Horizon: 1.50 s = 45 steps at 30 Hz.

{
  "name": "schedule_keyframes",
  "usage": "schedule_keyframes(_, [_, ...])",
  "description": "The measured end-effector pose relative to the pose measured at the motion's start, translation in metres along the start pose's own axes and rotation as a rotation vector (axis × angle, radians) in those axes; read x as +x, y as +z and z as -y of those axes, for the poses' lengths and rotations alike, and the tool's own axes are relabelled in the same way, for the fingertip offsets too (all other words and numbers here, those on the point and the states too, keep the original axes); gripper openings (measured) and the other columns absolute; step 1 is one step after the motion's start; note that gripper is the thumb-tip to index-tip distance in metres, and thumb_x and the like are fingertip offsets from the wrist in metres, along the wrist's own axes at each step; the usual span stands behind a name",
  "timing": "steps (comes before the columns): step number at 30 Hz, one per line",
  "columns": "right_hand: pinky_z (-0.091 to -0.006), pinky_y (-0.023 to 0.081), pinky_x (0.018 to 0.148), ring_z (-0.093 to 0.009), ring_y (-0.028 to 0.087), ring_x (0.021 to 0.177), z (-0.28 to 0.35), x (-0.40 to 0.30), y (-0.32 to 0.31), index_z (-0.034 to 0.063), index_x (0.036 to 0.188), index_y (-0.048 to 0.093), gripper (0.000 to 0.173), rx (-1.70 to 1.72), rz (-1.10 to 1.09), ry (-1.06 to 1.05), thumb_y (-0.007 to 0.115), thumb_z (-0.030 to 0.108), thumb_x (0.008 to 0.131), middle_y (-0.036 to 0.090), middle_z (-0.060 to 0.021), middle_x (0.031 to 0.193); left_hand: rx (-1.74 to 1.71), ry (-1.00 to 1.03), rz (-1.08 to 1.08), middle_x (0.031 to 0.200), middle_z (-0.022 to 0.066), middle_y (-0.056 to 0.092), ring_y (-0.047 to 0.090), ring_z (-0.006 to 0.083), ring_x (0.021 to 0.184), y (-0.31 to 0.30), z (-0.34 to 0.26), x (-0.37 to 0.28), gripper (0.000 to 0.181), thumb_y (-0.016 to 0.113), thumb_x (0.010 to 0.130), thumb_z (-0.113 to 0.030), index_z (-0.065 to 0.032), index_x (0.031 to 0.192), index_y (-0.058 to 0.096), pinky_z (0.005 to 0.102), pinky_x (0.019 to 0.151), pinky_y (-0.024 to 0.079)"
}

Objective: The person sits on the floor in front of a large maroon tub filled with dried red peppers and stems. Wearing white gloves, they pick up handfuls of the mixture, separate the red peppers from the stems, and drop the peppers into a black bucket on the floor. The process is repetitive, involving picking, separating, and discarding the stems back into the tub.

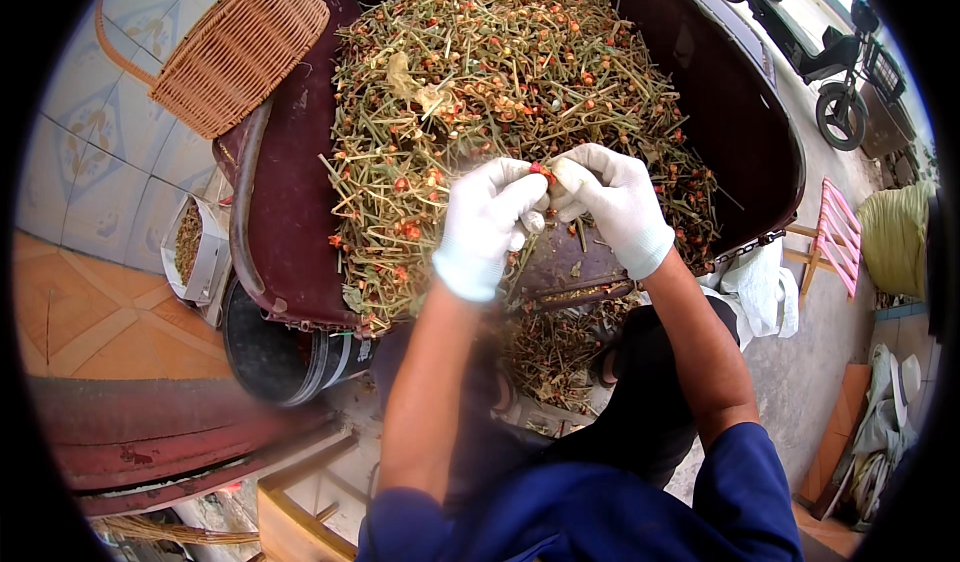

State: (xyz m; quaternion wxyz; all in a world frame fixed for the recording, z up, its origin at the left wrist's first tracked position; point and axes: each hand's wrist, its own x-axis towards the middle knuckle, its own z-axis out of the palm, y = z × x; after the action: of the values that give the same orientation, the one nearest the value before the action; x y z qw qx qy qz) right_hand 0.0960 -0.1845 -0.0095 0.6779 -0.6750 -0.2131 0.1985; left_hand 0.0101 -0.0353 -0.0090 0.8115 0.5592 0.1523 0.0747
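Both my hands wear white knitted gloves with pale blue cuffs and meet over the front of a dark red cart bed [289, 209]. Between the fingertips is a small red dried piece [541, 172], perhaps a pod or fruit. My left hand [484, 224] pinches it from one side, and my right hand [619, 205] grips it from the other. Beneath and beyond them lies a large heap of dried stalks [480, 81] mixed with orange-red bits. The fingers partly hide the piece.
A wicker basket [244, 48] rests on the cart's left edge. Below it are a white box of plant bits [206, 250] and a black bucket [277, 344]. More stalks [555, 359] lie by my feet. At right stand a pink-strapped folding stool [834, 235] and an electric scooter [821, 51].
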Motion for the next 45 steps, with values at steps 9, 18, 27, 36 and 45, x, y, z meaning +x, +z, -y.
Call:
schedule_keyframes(9, [-0.0297,0.053,0.061,-0.017,0.071,0.069,0.002,-0.001,-0.004,0.0017,0.100,0.073,0.014,-0.415,-0.129,-0.410,0.070,0.012,0.091,0.074,-0.0099,0.085,-0.098,-0.039,-0.009,0.079,0.0023,0.066,0.058,0.0053,0.058,0.007,-0.007,-0.003,0.017,0.064,0.097,-0.017,-0.0012,0.104,0.066,0.0169,0.042,0.039])
schedule_keyframes(18, [-0.0336,0.055,0.066,-0.027,0.072,0.074,0.004,-0.004,0.000,0.0071,0.096,0.075,0.011,-0.587,-0.158,-0.614,0.073,0.009,0.086,0.072,-0.0115,0.083,0.047,0.007,-0.009,0.077,0.0021,0.067,0.054,0.0025,0.052,0.004,-0.005,-0.002,0.019,0.064,0.098,-0.018,-0.0005,0.104,0.067,0.0161,0.042,0.037])
schedule_keyframes(27, [-0.0302,0.054,0.063,-0.020,0.071,0.068,0.003,-0.005,0.000,0.0053,0.098,0.075,0.012,-0.537,-0.133,-0.467,0.073,0.010,0.087,0.072,-0.0108,0.081,0.075,0.029,-0.013,0.076,0.0027,0.068,0.051,0.0020,0.049,0.004,-0.004,-0.002,0.018,0.063,0.098,-0.017,0.0003,0.104,0.067,0.0162,0.040,0.035])
schedule_keyframes(36, [-0.0266,0.056,0.067,-0.012,0.067,0.074,-0.001,-0.002,-0.001,-0.0019,0.106,0.068,0.025,0.266,0.082,0.112,0.067,0.021,0.098,0.071,-0.0056,0.088,-0.112,0.007,-0.017,0.082,0.0065,0.068,0.060,0.0092,0.058,-0.005,0.002,0.002,0.017,0.061,0.098,-0.014,0.0009,0.105,0.065,0.0190,0.043,0.039])
schedule_keyframes(45, [-0.0257,0.054,0.068,-0.010,0.066,0.073,-0.003,-0.002,-0.005,-0.0001,0.105,0.068,0.027,0.237,-0.016,0.087,0.072,0.025,0.094,0.071,-0.0052,0.088,-0.260,-0.058,0.020,0.096,0.0078,0.069,0.065,0.0145,0.076,-0.004,0.000,0.001,0.023,0.058,0.097,-0.019,-0.0020,0.111,0.065,0.0231,0.052,0.044])
